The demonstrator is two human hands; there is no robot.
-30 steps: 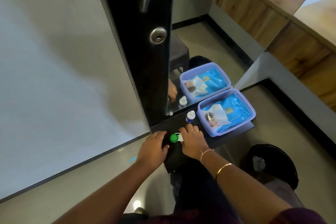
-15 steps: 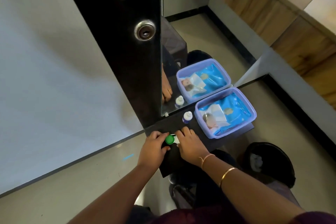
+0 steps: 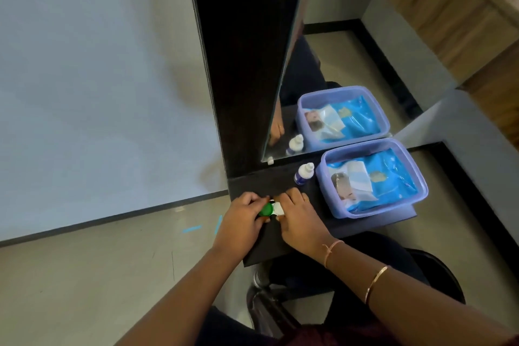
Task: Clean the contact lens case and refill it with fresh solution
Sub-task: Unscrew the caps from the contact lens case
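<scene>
A contact lens case (image 3: pixel 271 209) with a green cap and a white body lies on the dark shelf (image 3: pixel 331 229) near its left end. My left hand (image 3: pixel 243 219) grips the green cap with thumb and fingers curled round it. My right hand (image 3: pixel 299 215) holds the white side of the case, its fingers curled over it and hiding most of it. A small white solution bottle (image 3: pixel 302 174) with a blue label stands upright on the shelf just behind my right hand.
A lilac plastic tub (image 3: pixel 421 194) holding a blue packet and tissues sits at the shelf's right end. A mirror (image 3: pixel 331 70) behind it repeats tub and bottle. A dark panel (image 3: pixel 241 64) rises at the left. Below are the floor and a black stool (image 3: pixel 438 275).
Both hands have stayed on the case, and my left fingers have closed further round the green cap. The camera has tilted, shifting the door panel and its lock out of view.
</scene>
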